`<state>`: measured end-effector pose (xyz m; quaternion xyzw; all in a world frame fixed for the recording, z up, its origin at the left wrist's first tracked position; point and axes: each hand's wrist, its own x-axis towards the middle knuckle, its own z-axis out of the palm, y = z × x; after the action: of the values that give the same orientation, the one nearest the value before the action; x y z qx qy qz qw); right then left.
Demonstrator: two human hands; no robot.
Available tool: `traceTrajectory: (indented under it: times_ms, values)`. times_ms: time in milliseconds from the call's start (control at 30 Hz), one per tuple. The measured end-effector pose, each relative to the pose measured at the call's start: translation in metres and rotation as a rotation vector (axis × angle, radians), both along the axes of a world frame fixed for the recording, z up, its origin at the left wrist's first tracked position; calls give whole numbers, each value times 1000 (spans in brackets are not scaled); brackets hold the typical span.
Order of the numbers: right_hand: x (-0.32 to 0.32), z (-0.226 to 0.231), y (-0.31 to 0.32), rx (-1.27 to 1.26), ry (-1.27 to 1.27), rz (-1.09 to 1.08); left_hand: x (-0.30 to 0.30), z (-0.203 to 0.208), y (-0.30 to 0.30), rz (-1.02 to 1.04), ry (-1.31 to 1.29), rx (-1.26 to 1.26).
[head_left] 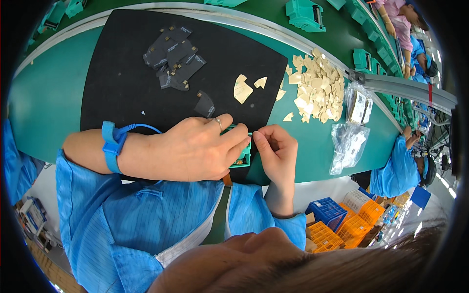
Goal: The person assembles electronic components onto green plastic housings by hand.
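Note:
A small green plastic housing (243, 157) sits at the near edge of the black mat, mostly hidden beneath my fingers. My left hand (202, 149) lies over it from the left, fingers bent around its top and side. On the right, my right hand (277, 152) is closed, thumb against the curled forefinger beside the housing's edge; whatever is between them cannot be made out. Just beyond my left hand lies one dark grey wedge-shaped piece (204, 104). Farther off is a pile of similar dark pieces (175, 56). Two cream peeled-looking scraps (242, 90) rest on the mat.
A heap of cream scraps (320, 88) covers the green table right of the black mat (122, 73). Clear plastic bags (349, 146) lie beside it. Beyond a metal rail (405, 88), green housings (305, 15) stand on a green surface. Co-workers (398, 163) are at the right.

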<state>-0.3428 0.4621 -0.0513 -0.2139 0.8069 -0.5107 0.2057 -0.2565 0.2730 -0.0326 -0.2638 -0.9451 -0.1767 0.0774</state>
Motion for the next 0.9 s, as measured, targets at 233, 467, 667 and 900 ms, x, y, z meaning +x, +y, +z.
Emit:
traceTrajectory:
  times_ms: [233, 467, 667, 900]
  values:
    - [-1, 18, 3, -101, -97, -40, -3, 2, 2, 49, 41, 231]
    - [0, 46, -6, -164, 94, -10, -11, -27, 2, 23, 234, 576]
    - [9, 46, -11, -136, 72, 60, 1, -35, -1, 36, 244, 583]
    - [10, 48, -15, -104, 161, 93, 0, -38, -4, 19, 249, 617]
